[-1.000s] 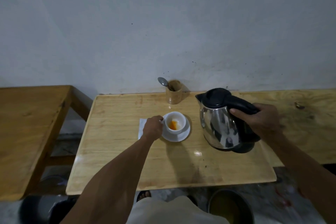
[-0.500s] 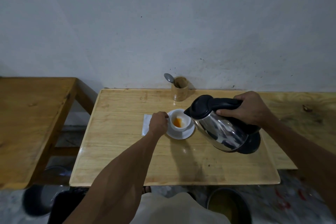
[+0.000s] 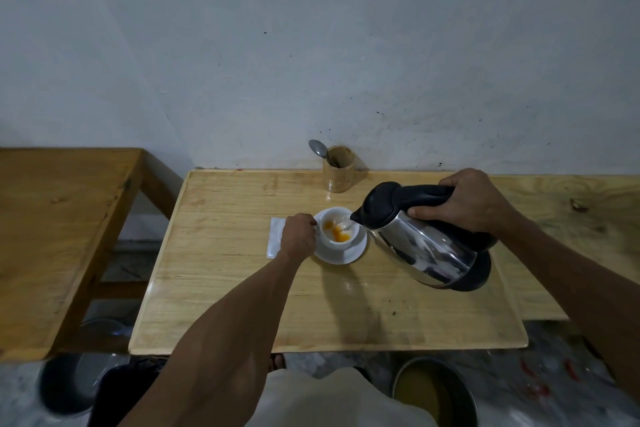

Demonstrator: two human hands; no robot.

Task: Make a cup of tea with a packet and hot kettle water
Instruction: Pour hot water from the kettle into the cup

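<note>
Right hand (image 3: 467, 201) clenched around black handle of steel kettle (image 3: 426, 239), tipped, spout over white cup (image 3: 337, 229); water entering, orange powder inside; cup on saucer (image 3: 341, 255), mid-table (image 3: 242, 305); left hand (image 3: 298, 236) pinching cup handle; white packet (image 3: 275, 236) just beside.

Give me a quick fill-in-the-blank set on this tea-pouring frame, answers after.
1. The right hand tilts the kettle by its ____ handle.
2. The left hand steadies the white ____ on its saucer.
3. The spoon stands in a ____ holder near the wall.
4. The powder in the cup is ____.

Missing words: black; cup; wooden; orange
</note>
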